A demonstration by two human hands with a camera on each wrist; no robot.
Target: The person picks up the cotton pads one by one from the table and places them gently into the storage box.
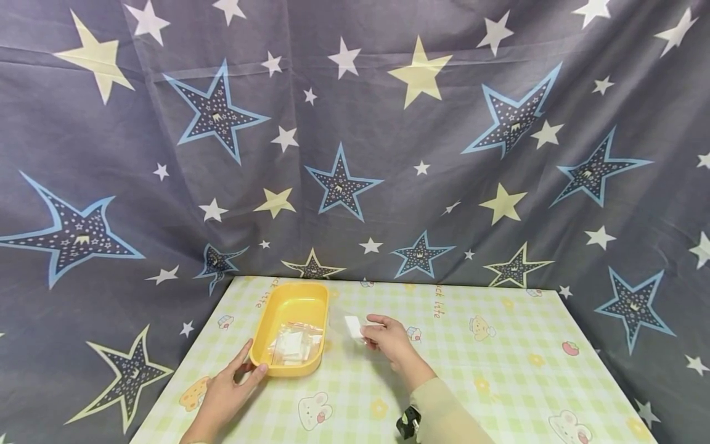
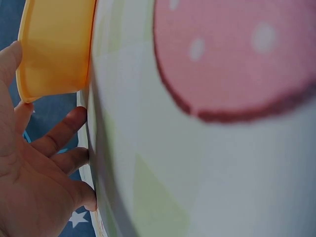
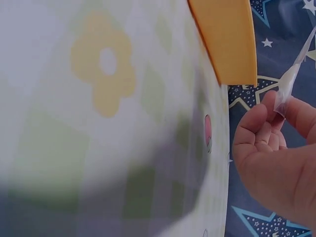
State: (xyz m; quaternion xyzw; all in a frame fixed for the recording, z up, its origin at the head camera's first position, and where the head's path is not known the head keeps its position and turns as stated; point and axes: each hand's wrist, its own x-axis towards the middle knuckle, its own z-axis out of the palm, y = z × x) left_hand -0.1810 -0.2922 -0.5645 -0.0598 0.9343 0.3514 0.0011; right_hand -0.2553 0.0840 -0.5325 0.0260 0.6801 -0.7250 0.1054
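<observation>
A yellow plastic tray (image 1: 297, 297) stands on the table, left of the middle. Several clear plastic bags (image 1: 296, 345) with white contents lie in its near part. My left hand (image 1: 226, 394) holds the tray's near left corner, thumb and forefinger at its walls; in the left wrist view the other fingers (image 2: 64, 131) spread beside it. To the right of the tray, my right hand (image 1: 391, 345) pinches a clear plastic bag (image 1: 353, 325) with a white piece in it, raised over the table. In the right wrist view the bag (image 3: 287, 86) hangs between thumb and fingers.
A green-and-white checked cloth (image 1: 477, 370) printed with cartoon animals and flowers covers the table. Dark star-patterned curtains (image 1: 377, 123) hang right behind the table and down both sides. A black device (image 1: 408, 422) is strapped at the right sleeve.
</observation>
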